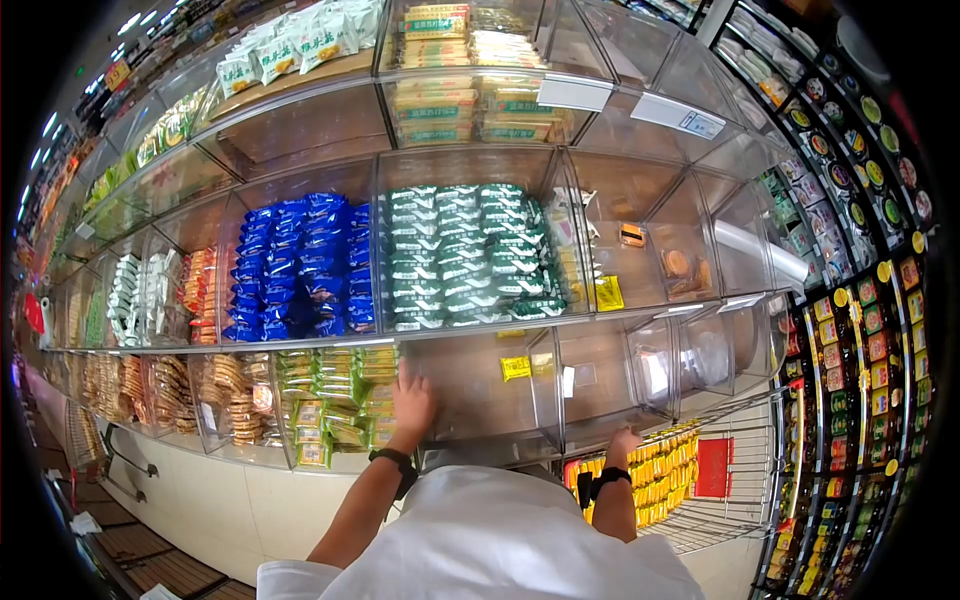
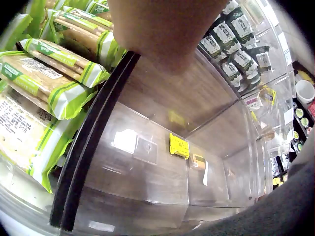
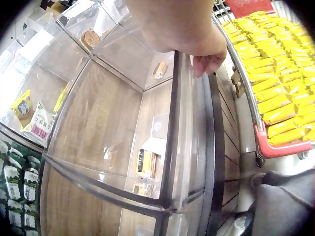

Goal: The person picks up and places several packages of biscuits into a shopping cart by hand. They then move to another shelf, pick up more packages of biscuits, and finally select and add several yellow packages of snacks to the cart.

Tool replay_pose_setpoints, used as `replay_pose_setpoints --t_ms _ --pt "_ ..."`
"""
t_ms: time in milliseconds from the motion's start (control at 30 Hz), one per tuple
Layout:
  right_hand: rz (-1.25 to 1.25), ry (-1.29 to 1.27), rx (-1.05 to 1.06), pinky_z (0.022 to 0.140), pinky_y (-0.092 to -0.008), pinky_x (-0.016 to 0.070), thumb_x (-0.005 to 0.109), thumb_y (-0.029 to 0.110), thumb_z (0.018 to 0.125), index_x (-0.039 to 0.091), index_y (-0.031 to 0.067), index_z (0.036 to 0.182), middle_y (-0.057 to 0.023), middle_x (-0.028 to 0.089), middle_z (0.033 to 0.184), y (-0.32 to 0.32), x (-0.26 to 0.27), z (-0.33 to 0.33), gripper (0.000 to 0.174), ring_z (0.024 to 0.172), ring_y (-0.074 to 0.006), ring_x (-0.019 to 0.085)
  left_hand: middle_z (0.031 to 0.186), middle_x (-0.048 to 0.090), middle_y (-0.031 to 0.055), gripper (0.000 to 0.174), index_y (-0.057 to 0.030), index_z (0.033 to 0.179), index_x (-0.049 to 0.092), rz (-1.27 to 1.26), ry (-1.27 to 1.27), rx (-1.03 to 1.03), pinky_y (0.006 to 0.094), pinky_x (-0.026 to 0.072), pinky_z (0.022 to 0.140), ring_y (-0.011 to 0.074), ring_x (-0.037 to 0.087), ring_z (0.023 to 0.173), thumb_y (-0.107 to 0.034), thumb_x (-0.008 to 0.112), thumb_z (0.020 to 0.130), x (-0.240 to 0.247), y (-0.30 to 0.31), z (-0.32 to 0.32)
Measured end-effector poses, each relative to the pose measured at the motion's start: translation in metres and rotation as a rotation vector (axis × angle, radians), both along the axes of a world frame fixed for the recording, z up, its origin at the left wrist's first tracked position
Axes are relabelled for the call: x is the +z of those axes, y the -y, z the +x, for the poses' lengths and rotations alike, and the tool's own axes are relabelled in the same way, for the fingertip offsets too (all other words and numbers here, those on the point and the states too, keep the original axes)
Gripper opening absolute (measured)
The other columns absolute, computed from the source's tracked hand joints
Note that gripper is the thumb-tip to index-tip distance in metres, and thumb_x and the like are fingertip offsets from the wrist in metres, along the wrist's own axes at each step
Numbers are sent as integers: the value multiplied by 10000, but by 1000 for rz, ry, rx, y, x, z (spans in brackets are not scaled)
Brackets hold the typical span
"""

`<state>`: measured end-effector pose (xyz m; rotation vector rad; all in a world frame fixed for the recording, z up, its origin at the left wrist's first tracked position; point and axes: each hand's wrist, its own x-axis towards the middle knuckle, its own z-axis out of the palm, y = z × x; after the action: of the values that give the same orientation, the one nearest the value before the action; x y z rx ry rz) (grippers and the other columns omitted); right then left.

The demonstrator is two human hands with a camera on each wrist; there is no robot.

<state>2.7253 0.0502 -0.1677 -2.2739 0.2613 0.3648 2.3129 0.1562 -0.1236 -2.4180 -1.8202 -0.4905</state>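
The left hand (image 1: 413, 400) lies flat on the front of a clear bin (image 1: 490, 410) on the lower shelf, fingers straight and close together, pointing up the panel. Its wrist view shows only the heel of the hand above the bin's dark edge strip (image 2: 93, 142). The bin sits just right of a compartment stacked with green packs (image 1: 340, 400), and a small yellow tag (image 1: 515, 368) is fixed to its inside. The right hand (image 1: 622, 443) is at the bin's lower right corner. From its wrist view the fingertips (image 3: 209, 63) bend down against the clear rim (image 3: 174, 123), but whether they truly clamp it I cannot tell, as most of the hand is hidden behind the wrist. Below that hand a wire basket (image 1: 740, 500) holds yellow packs (image 1: 660, 475). On the shelf above stand blue packs (image 1: 300, 265) and dark green packs (image 1: 465, 255) in neighbouring compartments.
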Motion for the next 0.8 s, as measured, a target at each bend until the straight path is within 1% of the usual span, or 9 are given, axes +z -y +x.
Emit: replay_pose_setpoints --t_ms 100,200,367,467,567,667,700,767,800 --pt "-4 -14 -1 799 -405 416 515 207 790 448 -61 1042 -255 549 990 0 1 -1 374 937 -360 534 860 511 128 164 -34 764 554 -10 0 3 443 340 791 384 291 1197 -134 578 637 2 0 0" --pt "-14 -10 5 835 -387 393 467 238 807 468 -45 1054 -240 558 992 0 -5 1 376 968 -335 525 914 546 134 108 -35 763 540 -23 38 2 456 349 767 379 298 1211 -87 513 673 5 1 1" --pt "-19 -25 6 893 -357 354 388 290 836 503 -18 1074 -215 575 996 0 -6 0 406 1019 -294 510 918 547 132 114 -34 765 541 -32 44 9 455 350 775 377 300 1211 -82 512 666 6 1 2" --pt "-66 -19 49 828 -361 410 386 190 871 428 -40 1048 -210 580 937 -3 9 -6 293 942 -319 539 938 548 133 126 -31 776 545 -39 44 10 454 350 782 376 296 1214 -85 510 668 7 1 2" --pt "-61 113 98 746 -426 444 579 155 767 433 -81 1016 -277 543 962 16 -60 35 373 892 -398 544 966 548 137 138 -28 788 548 -53 40 14 452 349 786 375 292 1218 -90 508 672 9 1 2" --pt "-110 116 96 745 -423 445 582 155 768 432 -79 1020 -277 542 965 11 -46 26 375 891 -397 544 986 546 141 145 -26 796 549 -66 43 15 454 348 791 375 288 1220 -95 507 675 8 2 2" --pt "-73 80 89 738 -401 457 545 142 793 406 -69 1028 -269 542 976 11 -43 24 345 870 -380 555 991 546 142 147 -25 798 549 -70 46 14 456 347 792 375 287 1221 -96 506 677 7 2 2" --pt "1 6 76 724 -357 479 470 116 843 352 -50 1043 -254 540 1000 9 -39 21 286 827 -345 575 911 520 133 177 -36 774 545 6 16 -3 439 347 779 383 297 1200 -132 568 628 2 1 0" --pt "-19 10 61 711 -366 484 479 94 834 351 -52 1043 -259 539 989 7 -30 17 285 820 -343 577 871 508 128 201 -41 763 543 44 0 -12 430 347 773 387 302 1189 -150 599 603 -1 0 -1"
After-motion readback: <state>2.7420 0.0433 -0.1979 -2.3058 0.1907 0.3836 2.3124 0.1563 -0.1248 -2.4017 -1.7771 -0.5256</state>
